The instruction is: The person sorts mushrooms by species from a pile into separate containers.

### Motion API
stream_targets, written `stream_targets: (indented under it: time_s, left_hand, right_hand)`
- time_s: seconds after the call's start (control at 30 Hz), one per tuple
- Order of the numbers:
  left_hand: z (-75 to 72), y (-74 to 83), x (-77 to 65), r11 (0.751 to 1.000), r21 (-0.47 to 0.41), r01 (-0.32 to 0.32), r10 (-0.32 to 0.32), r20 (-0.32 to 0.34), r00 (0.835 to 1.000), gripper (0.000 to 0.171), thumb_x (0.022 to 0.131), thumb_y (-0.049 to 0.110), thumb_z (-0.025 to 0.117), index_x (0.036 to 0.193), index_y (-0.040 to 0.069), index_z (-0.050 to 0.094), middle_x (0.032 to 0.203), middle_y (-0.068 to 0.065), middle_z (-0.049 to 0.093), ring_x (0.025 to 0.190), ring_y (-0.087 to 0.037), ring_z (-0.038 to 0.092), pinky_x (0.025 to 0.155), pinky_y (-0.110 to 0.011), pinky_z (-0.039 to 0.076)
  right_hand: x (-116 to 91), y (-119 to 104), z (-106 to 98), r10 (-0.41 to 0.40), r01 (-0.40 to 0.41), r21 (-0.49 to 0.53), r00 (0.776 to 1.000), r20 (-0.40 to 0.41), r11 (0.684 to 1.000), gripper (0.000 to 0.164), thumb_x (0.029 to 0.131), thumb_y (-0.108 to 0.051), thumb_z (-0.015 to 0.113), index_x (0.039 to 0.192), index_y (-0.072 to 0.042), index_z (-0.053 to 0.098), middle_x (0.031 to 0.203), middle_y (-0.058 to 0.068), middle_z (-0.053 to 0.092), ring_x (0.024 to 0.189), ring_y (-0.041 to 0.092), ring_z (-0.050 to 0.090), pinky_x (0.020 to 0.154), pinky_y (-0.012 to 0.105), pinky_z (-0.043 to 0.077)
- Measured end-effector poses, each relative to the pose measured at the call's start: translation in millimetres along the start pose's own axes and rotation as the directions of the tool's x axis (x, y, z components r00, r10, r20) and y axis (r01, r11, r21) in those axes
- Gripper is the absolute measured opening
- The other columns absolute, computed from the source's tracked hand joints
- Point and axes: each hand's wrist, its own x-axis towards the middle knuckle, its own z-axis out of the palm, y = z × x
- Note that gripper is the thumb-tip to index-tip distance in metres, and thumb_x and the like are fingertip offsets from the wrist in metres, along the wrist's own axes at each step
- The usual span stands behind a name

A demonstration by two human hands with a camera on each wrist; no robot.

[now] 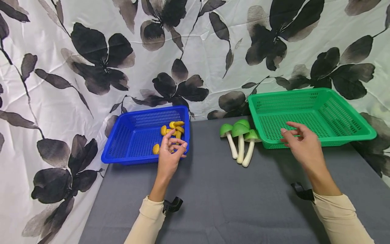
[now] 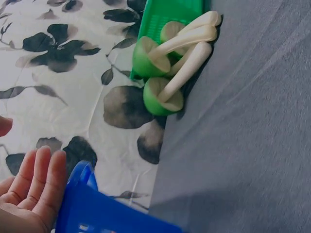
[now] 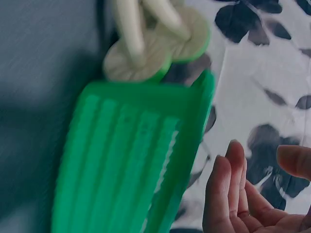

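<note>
Over the right front corner of a blue plastic basket [image 1: 126, 135] hovers my left hand [image 1: 169, 156], its fingers loosely bent and holding nothing. Several small yellow mushrooms [image 1: 179, 129] lie in that basket's right end, partly hidden behind the hand. My right hand [image 1: 304, 147] hangs above the front rim of a green plastic basket [image 1: 323, 113], thumb and fingers apart with nothing between them. Several green-capped toy mushrooms [image 1: 240, 130] with long white stems lie in a bunch between the baskets, caps toward the back. In the right wrist view, fingers [image 3: 235, 179] are relaxed beside the green basket.
A grey cloth [image 1: 213, 196] covers the table. Behind it hangs a white curtain [image 1: 219, 61] with dark flowers, close against the backs of both baskets. A black camera band [image 1: 173, 205] is on the left wrist, another [image 1: 303, 193] on the right.
</note>
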Motion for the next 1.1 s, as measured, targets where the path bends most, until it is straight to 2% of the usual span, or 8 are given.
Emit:
stream_targets:
  time_s: [0.17,0.27,0.4,0.5,0.57,0.7,0.9,1.1]
  left_hand:
    - [14.2,-0.1,1.2,1.000,0.026,0.000,-0.001,0.039,0.999,0.065,0.093,0.011,0.075,0.149,0.015,0.043,0.109,-0.016,0.063,0.082,-0.019,0.064,0.068,-0.032,0.061]
    - [23.0,0.4,2.0,0.999,0.042,0.012,-0.014,0.052,0.999,0.067,0.093,0.007,0.075,0.151,0.013,0.042,0.110,-0.018,0.064,0.083,-0.019,0.063,0.068,-0.029,0.060]
    - [34.7,5.4,1.4,0.998,0.056,0.029,-0.033,0.082,0.996,0.068,0.093,0.004,0.073,0.152,0.010,0.040,0.111,-0.020,0.063,0.085,-0.024,0.063,0.070,-0.026,0.060]
    - [42.9,15.9,-1.6,0.998,0.058,0.032,-0.039,0.109,0.993,0.067,0.093,0.003,0.072,0.152,0.007,0.040,0.110,-0.022,0.063,0.087,-0.032,0.062,0.070,-0.025,0.059]
    - [47.8,20.5,-3.8,0.998,0.062,0.023,-0.030,0.123,0.992,0.066,0.094,0.004,0.071,0.152,0.006,0.040,0.110,-0.022,0.063,0.087,-0.034,0.063,0.070,-0.026,0.059]
    - [56.7,21.9,-6.0,0.997,0.071,0.010,-0.020,0.148,0.989,0.065,0.094,0.005,0.071,0.151,0.006,0.040,0.110,-0.022,0.063,0.088,-0.036,0.064,0.069,-0.027,0.058]
    - [70.2,0.5,-0.7,0.996,0.086,0.028,-0.043,0.184,0.982,0.066,0.094,0.005,0.071,0.152,0.007,0.040,0.113,-0.023,0.063,0.092,-0.039,0.065,0.068,-0.025,0.056]
    - [83.3,-36.4,7.3,0.992,0.124,0.009,-0.033,0.190,0.981,0.065,0.093,0.014,0.075,0.150,0.016,0.044,0.110,-0.014,0.067,0.090,-0.028,0.066,0.068,-0.024,0.051]
  right_hand:
    - [-6,18,-20,0.098,-0.109,-0.118,0.990,-0.101,0.987,0.069,0.098,-0.057,0.057,0.153,-0.017,0.045,0.095,-0.016,0.066,0.074,-0.013,0.061,0.065,0.014,0.048]
    - [-7,29,-29,0.156,-0.185,-0.188,0.975,-0.160,0.965,0.071,0.098,-0.059,0.053,0.155,-0.018,0.042,0.081,-0.028,0.062,0.073,-0.014,0.053,0.069,0.022,0.045]
    - [-9,43,-42,0.212,-0.252,-0.212,0.958,-0.196,0.944,0.075,0.100,-0.059,0.048,0.159,-0.016,0.033,0.065,-0.038,0.052,0.106,0.021,0.061,0.098,0.048,0.043]
    - [-11,54,-50,0.261,-0.295,-0.173,0.945,-0.196,0.940,0.080,0.100,-0.060,0.046,0.162,-0.016,0.023,0.061,-0.040,0.050,0.136,0.044,0.042,0.106,0.059,0.035]
    - [-10,62,-53,0.303,-0.330,-0.117,0.932,-0.197,0.937,0.081,0.100,-0.060,0.047,0.164,-0.021,0.014,0.064,-0.038,0.052,0.128,0.032,0.056,0.099,0.043,0.046]
    - [-6,75,-54,0.362,-0.338,0.139,0.906,-0.222,0.931,0.081,0.100,-0.046,0.058,0.163,-0.032,0.008,0.085,-0.028,0.056,0.075,-0.003,0.069,0.062,0.011,0.049]
    - [2,81,-48,0.377,-0.174,0.573,0.890,-0.256,0.801,0.088,0.094,-0.018,0.072,0.160,-0.030,0.014,0.107,-0.003,0.048,0.064,0.002,0.068,0.062,0.013,0.055]
    - [11,86,-43,0.382,-0.062,0.690,0.866,-0.322,0.721,0.090,0.088,-0.005,0.076,0.155,-0.028,0.020,0.109,0.003,0.044,0.066,0.009,0.069,0.064,0.017,0.057]
